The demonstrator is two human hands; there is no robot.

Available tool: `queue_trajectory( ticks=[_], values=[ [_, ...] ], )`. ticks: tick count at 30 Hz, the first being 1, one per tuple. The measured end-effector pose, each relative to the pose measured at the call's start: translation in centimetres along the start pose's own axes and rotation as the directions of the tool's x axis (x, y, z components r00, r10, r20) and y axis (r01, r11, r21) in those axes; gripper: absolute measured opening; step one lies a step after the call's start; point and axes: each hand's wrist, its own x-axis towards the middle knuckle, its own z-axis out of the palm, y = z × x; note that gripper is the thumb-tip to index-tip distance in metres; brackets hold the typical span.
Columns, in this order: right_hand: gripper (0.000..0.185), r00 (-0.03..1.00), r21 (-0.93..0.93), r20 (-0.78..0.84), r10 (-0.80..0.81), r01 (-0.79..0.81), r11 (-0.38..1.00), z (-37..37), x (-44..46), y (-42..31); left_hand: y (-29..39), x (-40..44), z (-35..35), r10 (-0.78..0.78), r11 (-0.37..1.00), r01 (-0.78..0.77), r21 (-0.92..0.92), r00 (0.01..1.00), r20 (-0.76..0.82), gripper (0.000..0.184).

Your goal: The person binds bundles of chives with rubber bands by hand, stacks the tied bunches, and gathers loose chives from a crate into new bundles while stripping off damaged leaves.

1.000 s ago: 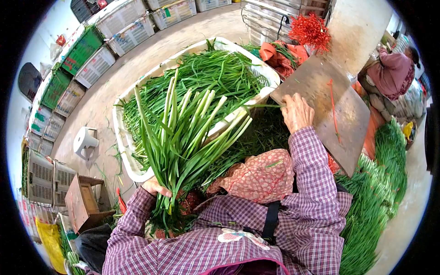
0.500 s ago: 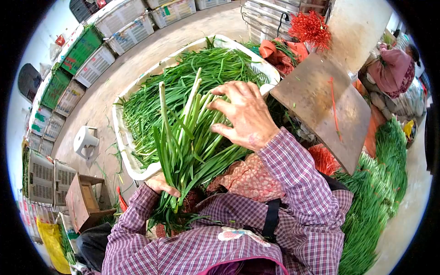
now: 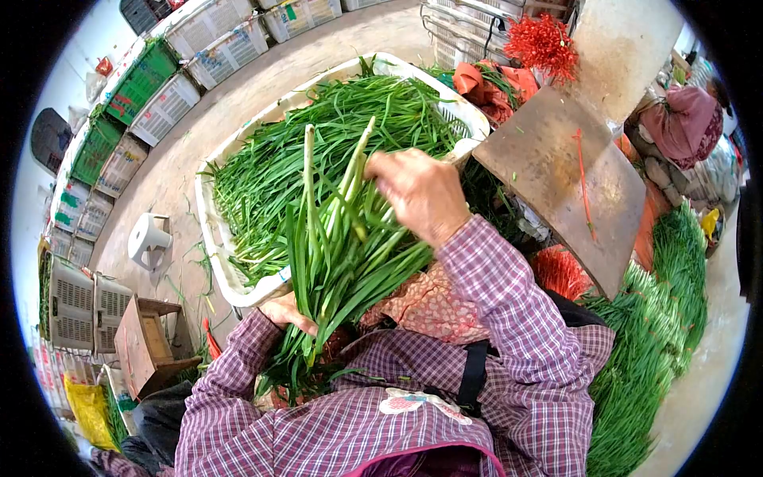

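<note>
My left hand (image 3: 288, 312) grips a bunch of green leafy stalks (image 3: 326, 254) low down, above my lap, with the pale stem ends pointing up. At the upper right of the bunch, my right hand (image 3: 421, 193) is closed near the pale stems, its fingertips blurred. Whatever it may hold is too small to make out. Behind the bunch stands a white plastic crate (image 3: 205, 230) full of the same green leaves. A patterned cloth (image 3: 433, 306) lies under my right forearm.
Right of the crate is a tilted board (image 3: 556, 171) with a red tie (image 3: 584, 187) on it. Green bundles (image 3: 644, 358) are piled at the lower right. A white stool (image 3: 149, 241) stands at left. A person (image 3: 683, 123) sits at the upper right.
My right hand has moved from the board's left edge over to the stems, and its spread fingers have closed. My left hand has shifted slightly right with the bunch, whose stems stand closer together.
</note>
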Motion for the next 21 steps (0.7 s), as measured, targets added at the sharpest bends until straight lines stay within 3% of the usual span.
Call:
queue_trajectory(
  ticks=[2,3,4,5,7,8,10,11,13,14,15,16,17,18,19,20,21],
  values=[
    [0.008,0.986,0.226,-0.015,0.168,-0.16,0.961,-1.4,0.6,0.6,-0.4,-0.1,0.3,-0.081,0.993,0.083,-0.081,0.996,0.025,0.066],
    [0.006,0.923,0.377,0.031,0.383,-0.366,0.851,-0.9,0.7,1.5,-0.5,0.0,0.3,-0.092,0.993,0.094,-0.072,0.995,0.033,0.065],
    [0.008,0.879,0.526,0.061,0.473,-0.431,0.733,-1.4,0.9,2.2,-0.7,0.0,0.3,-0.103,0.992,0.105,-0.062,0.994,0.041,0.065],
    [0.01,0.828,0.655,0.108,0.55,-0.475,0.587,-2.3,0.9,3.1,-0.8,0.1,0.4,-0.114,0.992,0.116,-0.052,0.992,0.049,0.064],
    [0.014,0.756,0.832,0.076,0.651,-0.407,0.376,-3.1,0.7,5.0,-1.0,0.0,0.4,-0.085,0.994,0.087,-0.058,0.996,0.039,0.065],
    [0.018,0.693,0.78,0.077,0.717,-0.489,0.389,-4.5,0.4,5.7,-1.1,-0.1,0.5,-0.075,0.995,0.077,-0.061,0.997,0.034,0.065],
    [0.017,0.598,0.819,0.034,0.8,-0.476,0.32,-5.8,-0.4,8.5,-1.4,-0.3,0.3,-0.09,0.987,0.092,-0.135,0.996,0.019,0.065],
    [0.017,0.709,0.755,-0.028,0.705,-0.448,0.479,-6.6,-1.5,10.5,-1.6,-0.4,0.2,-0.097,0.98,0.097,-0.172,0.995,0.011,0.065],
    [0.024,0.716,0.556,0.078,0.694,-0.609,0.566,-8.3,-2.5,10.0,-1.8,-0.6,0.1,-0.103,0.968,0.101,-0.231,0.995,0.003,0.065],
    [0.027,0.808,0.241,0.157,0.567,-0.588,0.772,-8.3,-3.7,10.3,-1.8,-0.6,0.1,-0.1,0.962,0.098,-0.254,0.995,0.002,0.066],
    [0.031,0.848,-0.087,0.281,0.448,-0.443,0.892,-8.1,-4.8,10.4,-1.9,-0.6,0.2,-0.097,0.956,0.094,-0.277,0.995,0.001,0.067],
    [0.036,0.806,-0.416,0.366,0.465,-0.305,0.857,-8.1,-4.9,8.4,-1.8,-0.6,0.3,-0.123,0.953,0.108,-0.283,0.992,-0.033,0.07],
    [0.035,0.847,-0.394,0.271,0.457,-0.335,0.856,-7.8,-4.7,6.4,-1.6,-0.5,0.4,-0.137,0.949,0.116,-0.294,0.989,-0.051,0.073],
    [0.034,0.904,-0.208,0.207,0.375,-0.334,0.919,-7.4,-4.1,5.2,-1.4,-0.3,0.6,-0.151,0.944,0.124,-0.306,0.986,-0.068,0.075],
    [0.035,0.861,0.083,0.233,0.453,-0.482,0.872,-7.4,-2.6,2.7,-1.3,-0.2,0.8,-0.165,0.939,0.13,-0.318,0.983,-0.086,0.078],
    [0.037,0.91,0.294,0.173,0.377,-0.413,0.862,-6.6,-1.7,1.3,-1.8,0.2,0.6,-0.143,0.962,0.125,-0.241,0.988,-0.058,0.079],
    [0.039,0.906,0.353,0.217,0.364,-0.42,0.836,-6.1,-0.9,-0.7,-2.4,0.6,0.3,-0.122,0.98,0.117,-0.16,0.992,-0.025,0.08]
  ],
)
